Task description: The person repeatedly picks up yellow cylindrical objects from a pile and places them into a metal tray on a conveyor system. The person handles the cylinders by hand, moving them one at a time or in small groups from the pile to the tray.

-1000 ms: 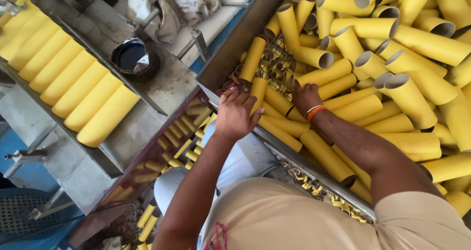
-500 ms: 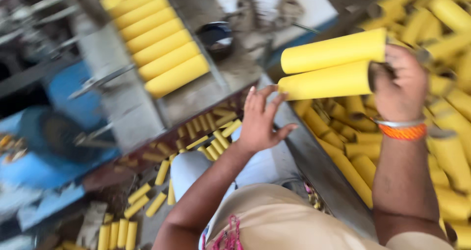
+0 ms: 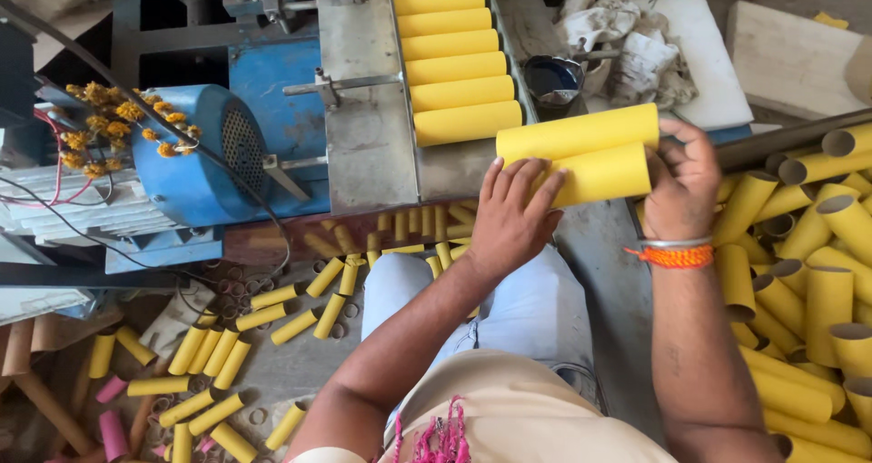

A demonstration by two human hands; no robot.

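Tubes under handling: two long yellow cardboard tubes, lying one above the other and touching, long axes running left to right across the view with the right ends tipped slightly upward. They sit just past the near end of the machine's feed tray, above the person's lap.

The right hand is closed around the right ends of both tubes, fingers wrapped over the open mouths. The left hand lies flat and open against the left part of the lower tube, fingers spread, pressing rather than gripping. An orange thread band and a thin metal bangle circle the right wrist.

The grey metal feed tray carries a row of like yellow tubes, parallel, side by side, axes also left to right; the nearest one lies just beside the held pair. To its right stand a small dark pot with dark liquid and a heap of soiled rags. A blue motor housing with a garland of orange flowers sits left of the tray.

A bin at the right holds a loose pile of long yellow tubes, many showing open ends. Short yellow tube pieces and a few pink ones litter the floor at lower left.
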